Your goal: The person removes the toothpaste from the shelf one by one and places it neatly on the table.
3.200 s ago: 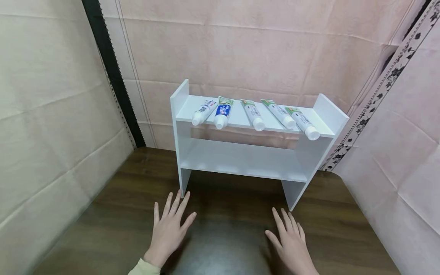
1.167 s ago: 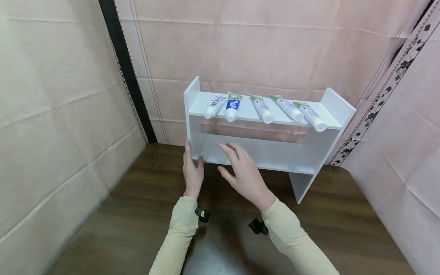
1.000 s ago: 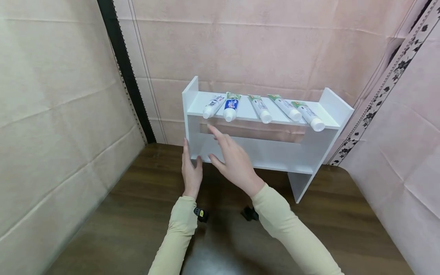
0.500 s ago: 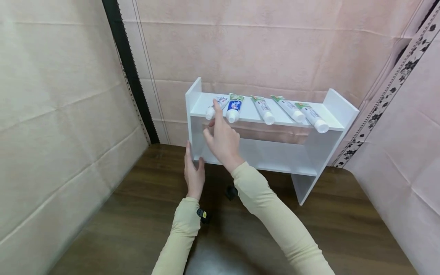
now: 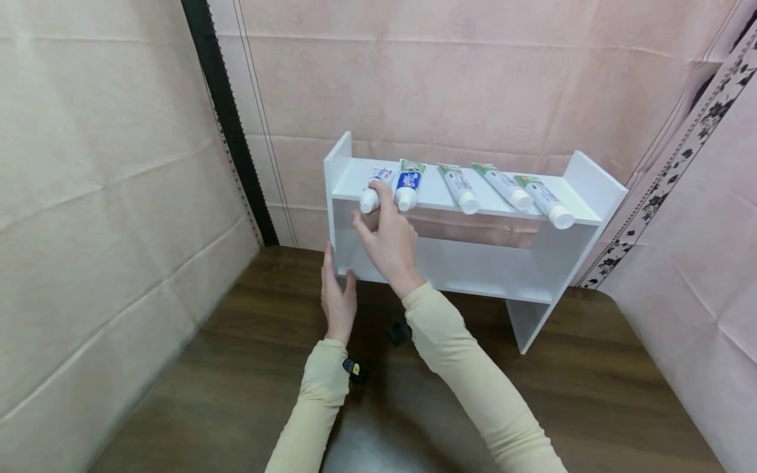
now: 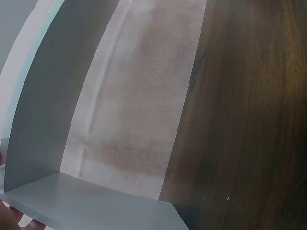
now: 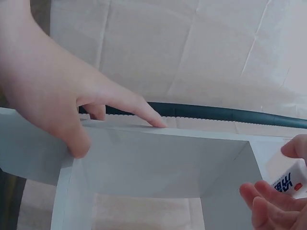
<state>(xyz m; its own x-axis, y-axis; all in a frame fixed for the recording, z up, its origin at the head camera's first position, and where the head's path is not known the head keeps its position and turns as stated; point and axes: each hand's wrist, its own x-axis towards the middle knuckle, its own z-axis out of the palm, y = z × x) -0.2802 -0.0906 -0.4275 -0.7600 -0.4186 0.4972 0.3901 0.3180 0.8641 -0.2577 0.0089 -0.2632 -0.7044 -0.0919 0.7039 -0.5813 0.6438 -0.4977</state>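
My left hand [image 5: 339, 302] grips the left side panel of a white two-tier shelf [image 5: 473, 266]. Its thumb lies at the front of the lower board and its fingers run along the outside, as the right wrist view shows. In the left wrist view only a few fingers [image 6: 14, 215] show beyond the panel. At the top left, my right hand [image 5: 391, 243] pinches the leftmost toothpaste tube [image 5: 381, 175] near its white cap. The right wrist view has that tube's lettered body [image 7: 290, 182] between the fingers. Close to the right stands a blue-labelled tube [image 5: 409, 182].
Three more toothpaste tubes lie on the top board, among them a slanted one [image 5: 503, 186] and one at the far right [image 5: 545, 200], caps overhanging the front edge. A brown wooden table [image 5: 236, 368] carries the shelf. Fabric walls [image 5: 473, 79] enclose it.
Both hands have risen from the table; the left has taken hold of the shelf's side. The right has reached up-left to the leftmost tube, whose cap now sits slightly further forward.
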